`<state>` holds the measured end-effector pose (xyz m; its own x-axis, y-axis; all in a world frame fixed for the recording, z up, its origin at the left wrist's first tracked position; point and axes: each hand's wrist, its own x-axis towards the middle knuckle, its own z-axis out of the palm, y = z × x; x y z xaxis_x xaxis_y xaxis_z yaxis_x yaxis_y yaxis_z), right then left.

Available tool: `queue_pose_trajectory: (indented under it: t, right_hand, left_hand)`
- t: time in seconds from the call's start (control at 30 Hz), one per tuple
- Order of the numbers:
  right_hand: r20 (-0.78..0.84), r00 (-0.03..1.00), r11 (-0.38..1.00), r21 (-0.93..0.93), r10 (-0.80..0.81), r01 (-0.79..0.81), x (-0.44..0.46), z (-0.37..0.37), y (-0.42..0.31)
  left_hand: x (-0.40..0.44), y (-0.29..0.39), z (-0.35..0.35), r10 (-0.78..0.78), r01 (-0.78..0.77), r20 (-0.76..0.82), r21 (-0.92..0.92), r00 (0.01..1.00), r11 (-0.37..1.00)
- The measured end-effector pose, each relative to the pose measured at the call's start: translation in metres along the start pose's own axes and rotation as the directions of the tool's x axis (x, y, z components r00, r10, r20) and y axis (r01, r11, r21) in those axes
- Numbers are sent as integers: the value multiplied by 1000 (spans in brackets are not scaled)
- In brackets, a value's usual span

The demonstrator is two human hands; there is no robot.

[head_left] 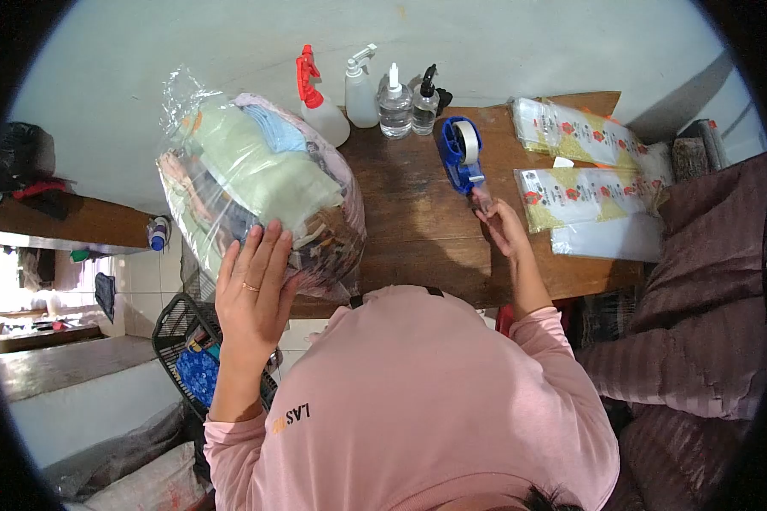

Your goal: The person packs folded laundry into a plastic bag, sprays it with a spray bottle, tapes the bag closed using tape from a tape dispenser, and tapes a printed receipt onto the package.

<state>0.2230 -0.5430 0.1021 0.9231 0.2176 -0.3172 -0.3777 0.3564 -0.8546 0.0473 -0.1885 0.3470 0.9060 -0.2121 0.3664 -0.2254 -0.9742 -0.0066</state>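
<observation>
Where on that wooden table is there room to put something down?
Midway across the wooden table, between the stuffed clear bag and the blue tape dispenser, in front of the bottles. A narrower bare strip runs along the front edge, in front of the plastic packets. Those crowd the right; the bag fills the left.

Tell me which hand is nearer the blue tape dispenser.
Right. The right hand is just beside the near end of the blue tape dispenser; the left hand is farther away, against the clear bag.

Black "LAS" on the pink shirt [435, 392]
</observation>
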Motion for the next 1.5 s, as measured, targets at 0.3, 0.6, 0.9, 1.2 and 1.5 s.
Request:
queue_pose_trajectory:
  t: [0.3, 0.6, 0.9, 1.2, 1.5]
  right_hand:
    - [-257, 941, 154, -962, -222, -227, 58, -66, 33]
    - [304, 942, 920, -393, 140, -9, -62, 128, -117]
    - [654, 716, 803, -550, 243, 230, -104, 275, -149]
    - [556, 778, 657, -708, 293, 259, -92, 296, -139]
    - [406, 896, 603, -765, 180, 226, -104, 272, -124]
  left_hand:
    - [-1, -3, 1, 12, -12, -20, -20, 1000, 1000]
    - [1, -5, -11, 65, -65, 5, -21, 998, 998]
    - [5, -24, -11, 199, -203, -48, -101, 979, 974]
    - [18, -28, -24, 254, -255, -20, -125, 967, 959]
    - [28, -36, -17, 266, -240, 178, -155, 947, 958]
